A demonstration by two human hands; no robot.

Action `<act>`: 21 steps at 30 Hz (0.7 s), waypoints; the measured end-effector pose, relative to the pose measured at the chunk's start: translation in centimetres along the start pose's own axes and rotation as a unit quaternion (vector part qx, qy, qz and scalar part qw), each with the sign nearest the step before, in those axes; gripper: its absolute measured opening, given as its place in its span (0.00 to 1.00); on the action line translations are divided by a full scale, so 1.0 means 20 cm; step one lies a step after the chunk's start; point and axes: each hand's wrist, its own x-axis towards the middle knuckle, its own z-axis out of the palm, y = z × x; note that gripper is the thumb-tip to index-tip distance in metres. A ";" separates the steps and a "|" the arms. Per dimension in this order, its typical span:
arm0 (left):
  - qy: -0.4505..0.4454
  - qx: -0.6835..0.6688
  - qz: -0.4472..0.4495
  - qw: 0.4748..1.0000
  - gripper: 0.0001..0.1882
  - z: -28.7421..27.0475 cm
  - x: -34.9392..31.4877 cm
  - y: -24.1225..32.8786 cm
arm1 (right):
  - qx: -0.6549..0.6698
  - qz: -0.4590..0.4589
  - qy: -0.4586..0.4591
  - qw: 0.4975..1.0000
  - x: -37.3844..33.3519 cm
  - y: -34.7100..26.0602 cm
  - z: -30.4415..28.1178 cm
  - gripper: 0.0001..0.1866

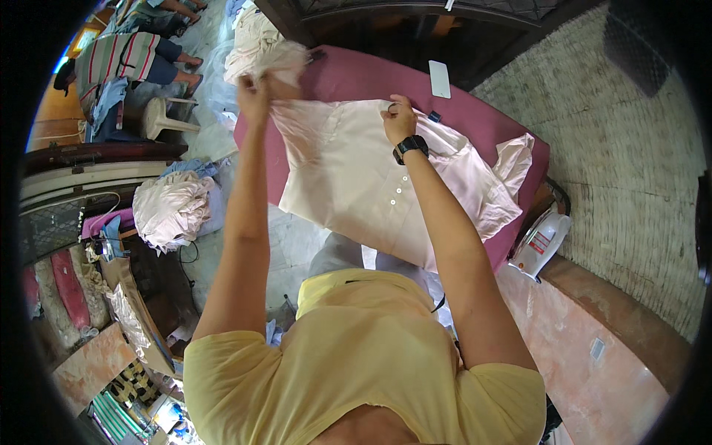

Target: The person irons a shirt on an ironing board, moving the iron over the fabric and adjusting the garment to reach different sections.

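Note:
A pale pink button-up shirt (341, 159) lies spread on a dark pink padded ironing board (348, 70), its lower edge hanging over the near side toward me. Small white buttons run down its middle. My left hand (254, 102) is closed on the shirt's fabric at the far left, where the lifted cloth is smeared by motion. Near the far edge, my right hand (400, 122), with a black watch on its wrist, has its fingers curled in a pinch on the shirt. One sleeve (512, 159) lies crumpled toward the board's right end.
A white iron (541, 245) stands beside the board's right end. A flat white rectangular object (439, 78) lies on the far edge. Cloth heaps (252, 37) sit beyond my left hand, with another garment pile (172, 208) at left. Near a plastic chair (167, 119) is another person (122, 59).

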 end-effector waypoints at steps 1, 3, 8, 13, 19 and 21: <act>0.028 0.037 -0.022 0.999 0.21 -0.14 0.05 -0.16 | 0.004 0.012 -0.011 1.000 0.00 0.00 0.03 0.25; 0.146 -0.171 -0.133 0.965 0.28 -0.29 0.08 -0.32 | -0.007 0.022 0.012 1.000 -0.03 -0.07 0.08 0.24; 0.064 0.207 0.099 0.971 0.29 -0.08 -0.20 0.13 | 0.010 0.074 0.087 0.993 -0.02 -0.08 0.06 0.18; -0.278 0.167 0.216 0.921 0.20 0.15 -0.42 -0.03 | -0.039 -0.024 0.132 0.990 0.04 -0.06 0.16 0.27; -0.296 0.124 0.192 0.928 0.12 0.10 -0.28 -0.04 | 0.009 0.037 0.068 0.997 0.06 -0.14 0.14 0.12; -0.316 0.139 0.192 0.919 0.12 0.08 -0.31 0.05 | -0.047 -0.024 0.076 0.996 0.03 -0.13 0.01 0.14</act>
